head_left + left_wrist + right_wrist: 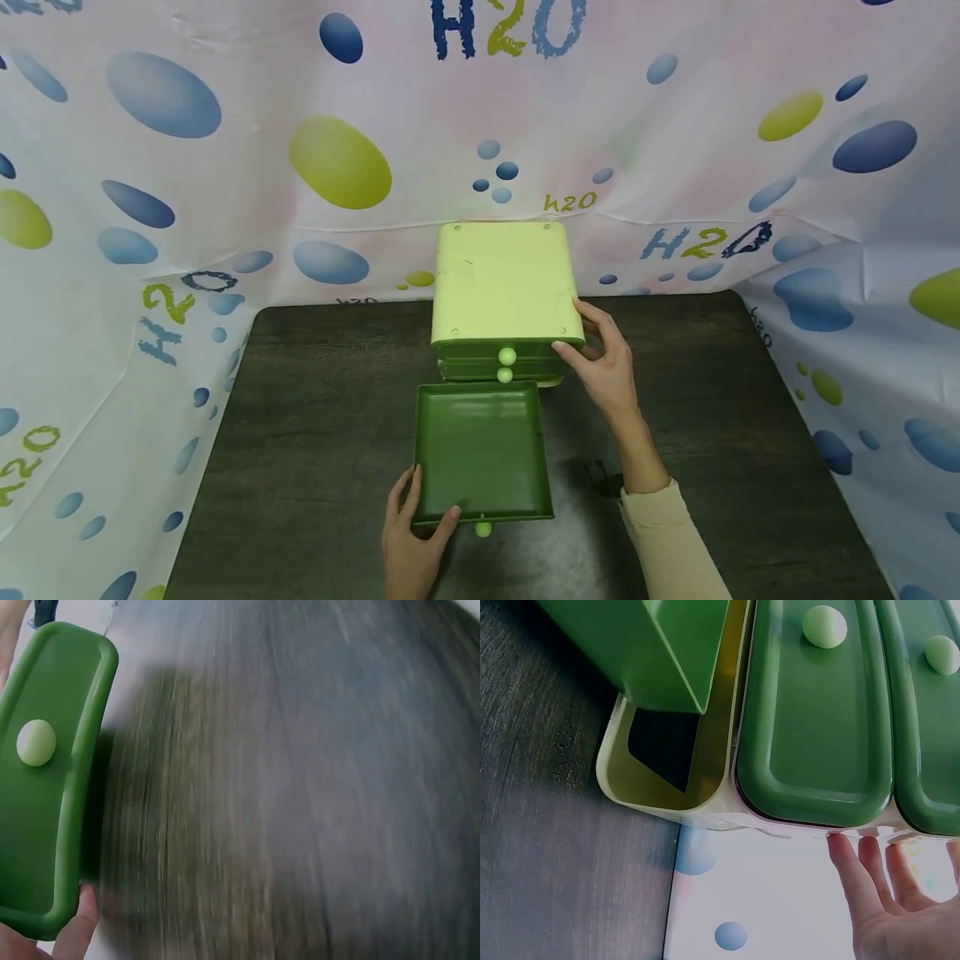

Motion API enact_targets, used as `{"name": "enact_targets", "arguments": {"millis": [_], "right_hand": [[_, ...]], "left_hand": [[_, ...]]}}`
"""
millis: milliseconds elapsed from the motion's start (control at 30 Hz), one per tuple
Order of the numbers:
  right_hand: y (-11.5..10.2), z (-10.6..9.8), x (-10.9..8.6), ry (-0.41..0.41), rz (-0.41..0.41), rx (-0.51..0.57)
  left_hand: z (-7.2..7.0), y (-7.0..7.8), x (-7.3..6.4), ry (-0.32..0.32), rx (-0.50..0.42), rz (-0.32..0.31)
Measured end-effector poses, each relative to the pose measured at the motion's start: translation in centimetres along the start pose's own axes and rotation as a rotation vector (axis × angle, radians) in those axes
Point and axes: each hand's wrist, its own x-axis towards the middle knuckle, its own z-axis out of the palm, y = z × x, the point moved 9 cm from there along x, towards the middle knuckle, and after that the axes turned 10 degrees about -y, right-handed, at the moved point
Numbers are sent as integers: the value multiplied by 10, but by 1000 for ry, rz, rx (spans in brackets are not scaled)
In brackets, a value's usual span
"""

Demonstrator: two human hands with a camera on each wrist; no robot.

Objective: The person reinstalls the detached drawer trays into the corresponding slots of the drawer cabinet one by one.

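Note:
A small cabinet of drawers (502,279), with a pale yellow-green shell, stands at the table's back. Two dark green drawers with round light green knobs (507,357) sit in its upper slots. The bottom drawer (483,450) is out in front, with nothing inside; in the right wrist view its rear end overlaps the lowest slot (705,791). My left hand (415,533) grips this drawer's front left corner, thumb at the front and fingers along the side. My right hand (607,362) holds the cabinet's front right corner, thumb on the front edge, fingertips on the side.
A dark wood-grain table (322,433) carries everything. Behind it and at both sides hangs a white sheet (247,167) printed with blue and green ovals and lettering. A small dark object (603,479) shows beside my right forearm.

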Motion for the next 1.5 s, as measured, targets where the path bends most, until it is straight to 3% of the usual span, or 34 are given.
{"name": "enact_targets", "arguments": {"millis": [333, 600, 1500], "right_hand": [[-2, 0, 1, -8, -1, -14], [-3, 0, 1, -8, -8, -12], [-2, 0, 3, -13, 19, -2]], "left_hand": [[16, 11, -3, -27, -55, 19], [26, 19, -2, -27, -39, 8], [35, 21, 7, -47, -134, -58]]}}
